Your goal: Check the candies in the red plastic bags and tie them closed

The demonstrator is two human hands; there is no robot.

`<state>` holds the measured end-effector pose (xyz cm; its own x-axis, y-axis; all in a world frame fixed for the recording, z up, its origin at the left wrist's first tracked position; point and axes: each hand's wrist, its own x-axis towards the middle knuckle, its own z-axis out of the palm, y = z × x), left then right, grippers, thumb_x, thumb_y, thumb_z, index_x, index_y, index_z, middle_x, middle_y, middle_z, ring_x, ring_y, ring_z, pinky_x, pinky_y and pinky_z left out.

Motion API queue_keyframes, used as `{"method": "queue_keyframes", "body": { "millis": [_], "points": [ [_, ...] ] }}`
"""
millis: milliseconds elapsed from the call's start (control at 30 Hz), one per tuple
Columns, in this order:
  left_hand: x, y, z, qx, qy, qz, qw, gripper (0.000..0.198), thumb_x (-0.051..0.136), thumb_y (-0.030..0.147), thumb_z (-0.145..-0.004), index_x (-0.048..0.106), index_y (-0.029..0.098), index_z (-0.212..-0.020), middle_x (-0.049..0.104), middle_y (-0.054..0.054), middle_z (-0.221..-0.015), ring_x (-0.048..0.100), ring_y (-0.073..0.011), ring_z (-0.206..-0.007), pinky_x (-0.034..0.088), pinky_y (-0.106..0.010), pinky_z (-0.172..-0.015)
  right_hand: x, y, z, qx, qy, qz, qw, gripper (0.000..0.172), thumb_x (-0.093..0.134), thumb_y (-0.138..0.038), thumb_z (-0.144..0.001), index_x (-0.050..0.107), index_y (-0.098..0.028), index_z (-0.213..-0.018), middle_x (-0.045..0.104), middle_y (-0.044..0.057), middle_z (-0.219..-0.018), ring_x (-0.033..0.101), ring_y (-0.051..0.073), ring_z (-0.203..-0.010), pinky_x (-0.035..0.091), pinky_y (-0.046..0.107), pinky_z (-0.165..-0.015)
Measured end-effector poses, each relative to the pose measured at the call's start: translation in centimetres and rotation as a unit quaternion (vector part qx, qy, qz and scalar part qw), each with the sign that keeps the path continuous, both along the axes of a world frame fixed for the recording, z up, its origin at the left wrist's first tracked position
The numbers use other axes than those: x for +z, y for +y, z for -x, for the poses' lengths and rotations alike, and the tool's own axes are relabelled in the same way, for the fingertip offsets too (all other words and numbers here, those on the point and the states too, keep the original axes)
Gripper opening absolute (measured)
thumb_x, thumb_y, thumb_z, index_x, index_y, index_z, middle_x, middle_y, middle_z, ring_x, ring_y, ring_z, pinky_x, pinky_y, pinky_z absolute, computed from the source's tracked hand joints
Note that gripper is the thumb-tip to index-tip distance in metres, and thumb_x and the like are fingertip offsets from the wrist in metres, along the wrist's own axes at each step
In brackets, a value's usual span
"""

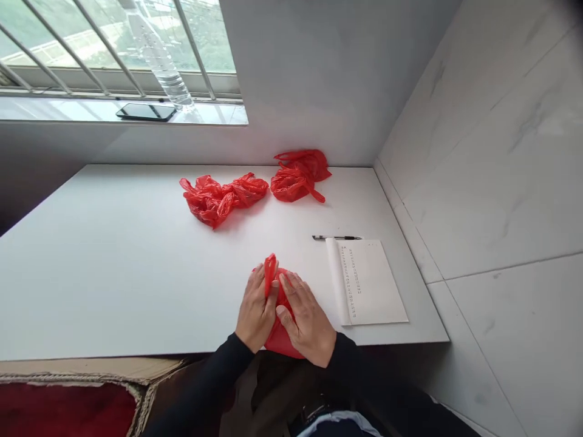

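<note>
A red plastic bag [283, 345] lies at the front edge of the white table [113, 261], partly hidden under both hands. My left hand [257, 308] is on its left side, with a narrow upright fold of the bag between thumb and fingers. My right hand [308, 317] lies on the bag's right part, fingers stretched out and thumb apart, pointing toward the left hand. Two more crumpled red bags are farther back: one left of the middle [214, 200] and one by the wall [300, 176].
An open notepad [376, 282] with handwriting lies right of the hands, a black pen [337, 237] just behind it. On the windowsill [218, 114] are a phone [146, 111] and a clear water bottle [159, 57]. A tiled wall [496, 182] borders the right side.
</note>
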<state>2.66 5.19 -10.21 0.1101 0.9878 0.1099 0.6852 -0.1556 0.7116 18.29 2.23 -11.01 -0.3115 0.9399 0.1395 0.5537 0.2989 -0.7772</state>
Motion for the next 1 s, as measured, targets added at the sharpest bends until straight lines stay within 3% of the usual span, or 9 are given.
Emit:
{"method": "queue_keyframes", "body": {
  "millis": [133,267,400,600,1000],
  "points": [
    [-2.5,0.5,0.2,-0.01,0.025,-0.023,0.999,0.051,0.028,0.035,-0.107,0.039,0.02,-0.155,0.039,-0.01,-0.162,0.029,-0.024,-0.153,0.026,-0.052,-0.125,-1.5,0.0,0.4,-0.014,-0.089,-0.024,0.996,0.059,0.035,-0.038,-0.106,0.026,-0.017,-0.161,0.025,0.012,-0.167,0.02,0.029,-0.155,0.028,0.057,-0.123],
    [-3.7,-0.6,0.1,0.007,0.059,-0.041,0.997,0.052,0.027,0.03,-0.106,0.036,0.019,-0.157,0.042,-0.011,-0.16,0.029,-0.0255,-0.153,0.022,-0.052,-0.126,-2.1,-0.6,-0.2,0.012,-0.135,-0.062,0.989,0.058,0.035,-0.036,-0.106,0.029,-0.017,-0.16,0.031,0.013,-0.165,0.025,0.029,-0.154,0.029,0.057,-0.122],
    [-3.9,-2.1,-0.3,0.013,0.103,-0.031,0.994,0.053,0.035,0.03,-0.103,0.039,0.022,-0.156,0.041,-0.007,-0.161,0.031,-0.0226,-0.152,0.021,-0.044,-0.128,-3.5,-1.6,-0.6,0.013,-0.168,-0.084,0.982,0.059,0.034,-0.038,-0.105,0.031,-0.014,-0.159,0.04,0.015,-0.16,0.032,0.03,-0.151,0.03,0.057,-0.121],
    [-3.8,-3.0,-0.5,0.014,0.137,-0.011,0.99,0.056,0.039,0.033,-0.101,0.038,0.02,-0.156,0.039,-0.006,-0.163,0.028,-0.0225,-0.153,0.016,-0.043,-0.129,-5.4,-2.2,-1.0,0.021,-0.216,-0.065,0.974,0.068,0.022,-0.048,-0.104,0.032,-0.008,-0.158,0.037,0.016,-0.162,0.03,0.031,-0.151,0.025,0.055,-0.123],
    [-4.4,-3.6,-1.0,0.001,0.141,0.002,0.99,0.062,0.044,0.034,-0.098,0.034,0.018,-0.157,0.033,-0.009,-0.165,0.021,-0.0267,-0.155,0.01,-0.045,-0.129,-6.2,-2.7,-1.3,0.017,-0.208,-0.04,0.977,0.068,0.019,-0.048,-0.104,0.02,-0.012,-0.162,0.03,0.015,-0.165,0.025,0.032,-0.153,0.021,0.058,-0.123]
  ]
}}
